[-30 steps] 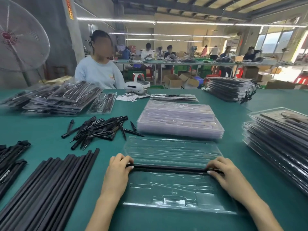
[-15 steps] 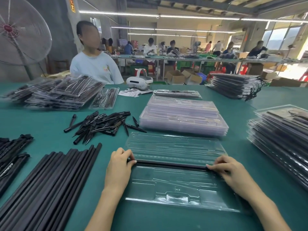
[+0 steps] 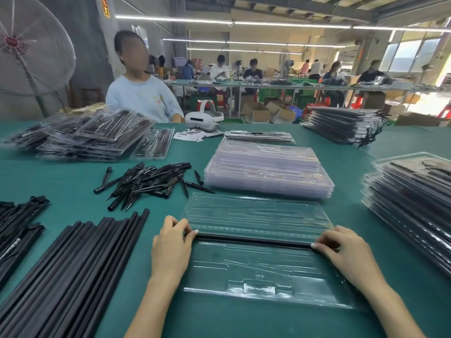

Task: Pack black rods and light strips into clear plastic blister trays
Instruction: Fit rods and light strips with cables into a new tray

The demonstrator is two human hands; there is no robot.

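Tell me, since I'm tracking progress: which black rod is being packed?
The black rod lying across the open clear tray, both hands at its ends; the others lie piled left.

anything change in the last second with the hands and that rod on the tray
Hardly anything. The left hand and right hand keep pressing the ends of the black rod along the middle of the open clear tray. Only the right fingers shifted slightly. The rod bundle stayed put.
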